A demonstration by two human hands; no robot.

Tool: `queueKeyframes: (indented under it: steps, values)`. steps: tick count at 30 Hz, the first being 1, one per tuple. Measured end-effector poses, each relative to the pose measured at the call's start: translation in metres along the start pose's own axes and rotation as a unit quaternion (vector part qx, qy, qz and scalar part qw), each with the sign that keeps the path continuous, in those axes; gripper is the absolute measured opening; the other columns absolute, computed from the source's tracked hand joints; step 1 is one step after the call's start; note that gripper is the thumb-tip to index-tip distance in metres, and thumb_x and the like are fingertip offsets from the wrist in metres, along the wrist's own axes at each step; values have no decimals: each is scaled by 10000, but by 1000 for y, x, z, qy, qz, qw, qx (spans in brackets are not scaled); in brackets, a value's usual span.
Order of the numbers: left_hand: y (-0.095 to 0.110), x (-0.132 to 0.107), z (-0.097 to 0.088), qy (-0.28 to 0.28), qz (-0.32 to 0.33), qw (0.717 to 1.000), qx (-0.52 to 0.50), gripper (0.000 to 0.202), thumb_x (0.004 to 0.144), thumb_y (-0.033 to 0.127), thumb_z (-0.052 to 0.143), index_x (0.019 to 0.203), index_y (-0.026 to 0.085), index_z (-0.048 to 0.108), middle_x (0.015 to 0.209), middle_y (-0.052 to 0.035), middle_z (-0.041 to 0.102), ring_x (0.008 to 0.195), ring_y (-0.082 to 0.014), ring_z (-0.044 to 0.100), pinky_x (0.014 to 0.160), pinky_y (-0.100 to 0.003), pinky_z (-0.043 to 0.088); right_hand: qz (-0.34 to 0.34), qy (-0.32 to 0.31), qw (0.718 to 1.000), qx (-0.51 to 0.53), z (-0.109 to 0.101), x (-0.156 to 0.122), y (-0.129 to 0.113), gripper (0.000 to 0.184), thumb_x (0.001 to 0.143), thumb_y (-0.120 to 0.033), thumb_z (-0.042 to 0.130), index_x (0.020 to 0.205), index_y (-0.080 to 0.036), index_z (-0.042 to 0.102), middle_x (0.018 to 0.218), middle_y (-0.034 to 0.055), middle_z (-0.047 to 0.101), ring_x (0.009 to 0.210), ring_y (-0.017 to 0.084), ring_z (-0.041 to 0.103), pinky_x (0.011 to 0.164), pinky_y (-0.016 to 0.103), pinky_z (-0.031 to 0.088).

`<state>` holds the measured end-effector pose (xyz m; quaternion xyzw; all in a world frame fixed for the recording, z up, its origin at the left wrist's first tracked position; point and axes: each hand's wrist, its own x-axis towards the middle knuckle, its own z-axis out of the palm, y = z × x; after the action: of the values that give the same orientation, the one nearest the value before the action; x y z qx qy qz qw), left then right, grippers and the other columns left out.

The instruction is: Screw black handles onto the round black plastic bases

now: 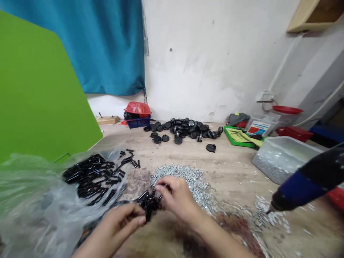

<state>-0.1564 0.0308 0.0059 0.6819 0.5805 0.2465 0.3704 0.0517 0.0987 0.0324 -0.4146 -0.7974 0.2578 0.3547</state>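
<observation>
My left hand (120,222) and my right hand (174,195) meet over a tangled bunch of short black plastic tubes (149,205), and the fingers of both pinch it. A larger heap of these tubes (91,175) lies to the left on a clear plastic bag (40,204). Just beyond my right hand spreads a pile of silver screws (182,181). At the right, a blue and black electric screwdriver (306,182) hangs with its tip near scattered screws, away from both hands.
Small black caster wheels (182,129) lie heaped at the back of the wooden bench (231,168). To the right stand a clear plastic box of screws (279,159) and a green tray (239,138). A green board (37,89) rises at the left.
</observation>
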Motion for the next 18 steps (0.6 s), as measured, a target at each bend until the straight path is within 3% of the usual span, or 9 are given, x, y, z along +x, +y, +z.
queueKeyframes:
  steps: [2,4,7,9,11,13,15,18]
  values:
    - [37,47,-13,-8,37,999,31,250,830,420,538,796,206,661,721,-1,665,663,-169,583,629,-239,428,41,50,998,-5,-14,21,22,165,873,-208,532,865,-201,696,830,0,729,772,117,652,736,224,476]
    - [47,89,-17,-5,62,995,74,263,831,413,523,769,189,647,741,-9,675,715,-180,597,661,-249,423,74,90,993,-10,-19,43,48,135,840,-205,571,845,-200,705,808,9,730,733,131,649,709,241,478]
    - [28,148,-18,-2,62,988,143,263,808,429,541,780,192,653,735,-4,687,697,-186,613,639,-263,430,127,163,978,-21,-21,81,88,84,795,-197,621,810,-188,703,819,26,717,672,137,626,691,268,493]
    - [11,188,-20,12,63,985,163,255,798,421,561,756,188,655,746,-15,686,729,-199,621,674,-282,445,165,231,958,-31,-25,110,114,104,798,-216,637,883,-182,687,937,41,693,743,141,626,749,292,507]
    - [-2,229,-25,47,55,981,181,237,797,402,584,786,177,658,834,-39,687,819,-210,624,759,-311,463,212,312,925,-44,-32,140,139,199,850,-271,603,1015,-164,634,1068,65,640,887,166,620,817,347,512]
    - [-12,271,-30,97,38,975,198,242,830,366,585,926,153,646,1012,-73,658,946,-218,606,848,-365,470,262,384,883,-60,-42,169,162,277,896,-317,547,1125,-162,569,1155,80,588,982,190,599,842,397,513]
    - [-24,312,-36,147,19,966,211,302,872,342,562,1104,149,583,1146,-89,599,1004,-218,591,857,-424,493,305,441,840,-79,-51,196,185,303,909,-329,526,1168,-173,542,1195,85,565,1012,200,588,850,412,513]
    - [-44,367,-46,213,-3,951,223,346,887,327,548,1191,163,533,1198,-95,567,1010,-218,591,837,-436,513,353,493,788,-111,-65,230,220,307,906,-329,529,1174,-180,542,1209,88,559,1021,203,585,857,414,510]
